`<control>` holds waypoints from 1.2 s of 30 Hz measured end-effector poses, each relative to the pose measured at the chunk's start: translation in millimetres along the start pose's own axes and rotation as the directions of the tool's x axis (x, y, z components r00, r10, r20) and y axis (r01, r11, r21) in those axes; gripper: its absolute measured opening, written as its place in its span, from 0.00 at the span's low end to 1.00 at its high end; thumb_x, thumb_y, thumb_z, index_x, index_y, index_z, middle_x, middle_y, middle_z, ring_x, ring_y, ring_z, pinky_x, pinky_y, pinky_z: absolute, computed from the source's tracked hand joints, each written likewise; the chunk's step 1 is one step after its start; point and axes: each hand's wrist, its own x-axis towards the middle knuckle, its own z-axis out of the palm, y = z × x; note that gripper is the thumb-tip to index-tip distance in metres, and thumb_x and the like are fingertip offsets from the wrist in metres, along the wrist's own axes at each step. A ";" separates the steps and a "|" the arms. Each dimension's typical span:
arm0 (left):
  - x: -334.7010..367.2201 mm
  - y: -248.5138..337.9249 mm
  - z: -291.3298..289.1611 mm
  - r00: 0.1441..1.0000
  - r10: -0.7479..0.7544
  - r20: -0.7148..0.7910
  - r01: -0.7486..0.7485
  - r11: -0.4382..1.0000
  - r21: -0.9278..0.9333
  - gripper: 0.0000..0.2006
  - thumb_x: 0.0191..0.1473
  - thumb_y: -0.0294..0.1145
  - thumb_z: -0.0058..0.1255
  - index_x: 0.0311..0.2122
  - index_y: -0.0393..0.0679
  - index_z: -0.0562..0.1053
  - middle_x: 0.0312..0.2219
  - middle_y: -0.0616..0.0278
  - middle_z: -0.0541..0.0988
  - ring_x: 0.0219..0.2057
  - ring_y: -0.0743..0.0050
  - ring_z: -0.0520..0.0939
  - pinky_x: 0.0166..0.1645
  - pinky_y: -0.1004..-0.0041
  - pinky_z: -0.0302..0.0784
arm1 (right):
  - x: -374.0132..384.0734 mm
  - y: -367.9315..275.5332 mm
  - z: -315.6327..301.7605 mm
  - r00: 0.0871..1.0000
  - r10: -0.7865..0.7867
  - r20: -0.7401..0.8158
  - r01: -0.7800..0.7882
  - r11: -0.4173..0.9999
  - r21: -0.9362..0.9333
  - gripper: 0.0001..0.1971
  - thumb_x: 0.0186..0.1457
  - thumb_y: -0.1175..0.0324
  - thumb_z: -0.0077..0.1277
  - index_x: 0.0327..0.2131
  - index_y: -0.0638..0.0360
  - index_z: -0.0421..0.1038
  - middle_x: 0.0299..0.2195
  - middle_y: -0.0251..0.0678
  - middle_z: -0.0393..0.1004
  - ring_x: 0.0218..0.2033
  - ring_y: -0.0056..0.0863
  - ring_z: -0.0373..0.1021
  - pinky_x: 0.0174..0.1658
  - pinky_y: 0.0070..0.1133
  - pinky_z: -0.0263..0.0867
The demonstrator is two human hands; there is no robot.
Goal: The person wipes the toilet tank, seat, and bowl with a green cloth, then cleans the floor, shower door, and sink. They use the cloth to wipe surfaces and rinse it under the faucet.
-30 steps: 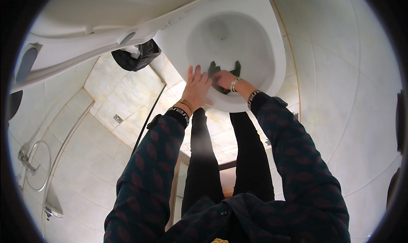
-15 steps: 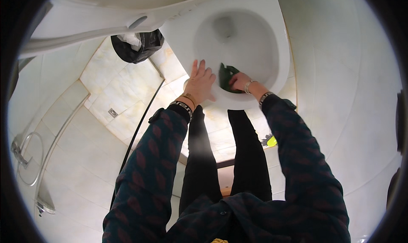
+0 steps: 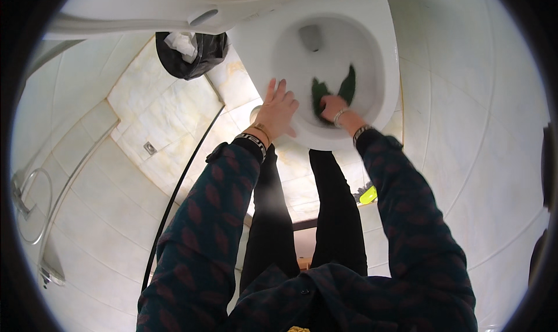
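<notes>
A white toilet bowl [image 3: 258,53] stands in front of me. Inside it, my right hand [image 3: 333,108] is closed round a dark green cloth [image 3: 347,83], low against the near inner wall. Two ends of the cloth stick out past my fingers, one to the left and one up to the right. My left hand [image 3: 278,110] rests with spread fingers on the bowl's near left rim and holds nothing. Part of the cloth is hidden under my right hand.
A bin [image 3: 203,53] with a black bag and white paper stands left of the toilet. A dark pole or hose [image 3: 183,178] slants over the tiled floor [image 3: 131,128]. A yellow-green object [image 3: 368,195] lies beside my leg. The raised seat [image 3: 133,18] overhangs the back.
My right hand has shifted slightly within the bowl, and the cloth has spread, with one end now flung up to the right. The left hand stays on the rim.
</notes>
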 end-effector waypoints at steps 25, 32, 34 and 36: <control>0.4 -0.4 -3.1 0.999 -0.016 0.032 0.016 1.000 0.013 0.37 0.31 0.60 0.62 0.45 0.45 0.71 0.49 0.59 0.68 0.62 0.46 0.52 0.65 0.44 0.27 | 45.0 -3.5 -69.9 0.957 -0.198 -0.212 -0.001 0.729 -0.684 0.13 0.54 0.71 0.46 0.42 0.65 0.73 0.54 0.44 0.61 0.47 0.43 0.66 0.45 0.36 0.69; 0.2 -0.2 -3.1 0.997 -0.010 0.075 0.011 1.000 -0.005 0.38 0.31 0.60 0.61 0.47 0.45 0.71 0.51 0.59 0.67 0.63 0.45 0.50 0.65 0.43 0.27 | 87.0 12.1 -116.5 0.899 -0.318 -0.300 0.048 0.754 -0.655 0.18 0.56 0.71 0.42 0.49 0.67 0.66 0.52 0.41 0.61 0.47 0.39 0.64 0.40 0.32 0.69; 0.8 0.6 -4.8 0.997 -0.019 0.079 0.020 1.000 -0.012 0.38 0.31 0.60 0.62 0.47 0.45 0.71 0.52 0.59 0.67 0.63 0.45 0.50 0.65 0.43 0.27 | 65.6 0.6 -56.6 0.934 -0.157 -0.322 -0.003 0.896 -0.445 0.14 0.56 0.72 0.41 0.46 0.63 0.66 0.47 0.50 0.65 0.44 0.44 0.69 0.44 0.35 0.69; 0.8 1.2 -7.1 0.997 -0.012 0.080 0.014 0.999 -0.030 0.38 0.31 0.59 0.62 0.47 0.45 0.71 0.52 0.59 0.67 0.63 0.45 0.50 0.65 0.43 0.27 | 44.1 -19.2 -8.0 0.960 -0.089 -0.267 0.034 0.978 -0.207 0.19 0.51 0.69 0.47 0.47 0.65 0.66 0.52 0.51 0.56 0.44 0.48 0.68 0.47 0.34 0.68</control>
